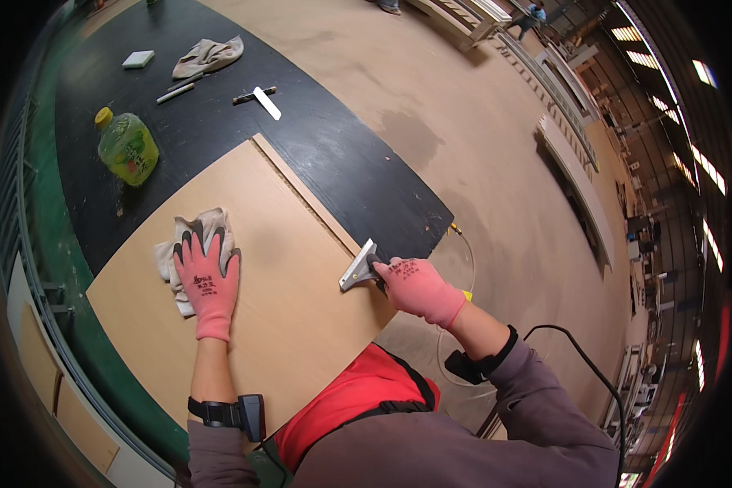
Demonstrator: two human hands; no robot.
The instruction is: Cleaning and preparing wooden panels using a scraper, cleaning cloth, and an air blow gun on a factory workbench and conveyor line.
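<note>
The black table (195, 130) carries a board (276, 260), bottle (130, 150), rag (209, 57), white block (138, 59), rods (176, 93), and a strip (267, 104) across a stick (244, 100).

Workshop; black workbench (325, 154); skylights (709, 170)

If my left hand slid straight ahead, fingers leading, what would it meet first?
Beyond the cloth under your left hand and the board, probably the pale stick on the black tabletop; the bottle seems left of that line, though fisheye bending leaves doubt.
</note>
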